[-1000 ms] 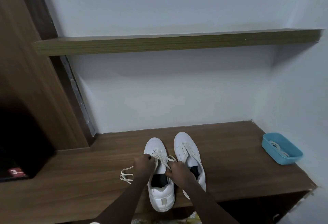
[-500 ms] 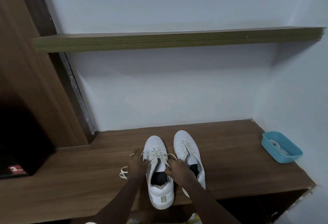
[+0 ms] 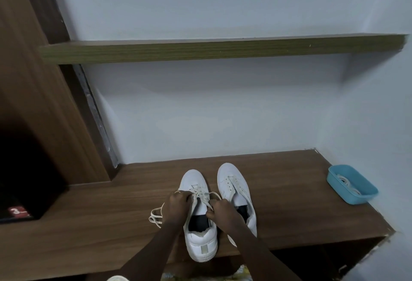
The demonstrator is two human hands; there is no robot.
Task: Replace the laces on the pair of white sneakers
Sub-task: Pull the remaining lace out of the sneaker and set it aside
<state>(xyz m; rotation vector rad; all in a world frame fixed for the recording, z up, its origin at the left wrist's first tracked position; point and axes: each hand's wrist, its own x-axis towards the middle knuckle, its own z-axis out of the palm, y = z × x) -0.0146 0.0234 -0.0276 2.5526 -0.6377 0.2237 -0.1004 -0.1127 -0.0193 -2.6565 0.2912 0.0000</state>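
Observation:
Two white sneakers stand side by side on a wooden bench [image 3: 289,202], toes toward the wall. The left sneaker [image 3: 200,243] carries a cream lace [image 3: 201,195] through its eyelets. My left hand [image 3: 177,206] pinches the lace at the shoe's left side, and a loose loop of lace [image 3: 156,216] trails on the bench beside it. My right hand [image 3: 220,212] grips the other lace end over the shoe's opening. The right sneaker [image 3: 234,182] shows bare eyelets with no lace across them; my right hand hides its heel.
A blue tray [image 3: 365,196] holding coiled white laces sits at the bench's right end, close to the wall. A wooden shelf [image 3: 223,49] runs overhead along the wall. A brown cabinet panel [image 3: 40,124] and a dark opening stand at the left. The bench's front edge is near the heels.
My left hand went out to the left with the lace and has come back in onto the shoe's left side. My right hand keeps its grip on the other end.

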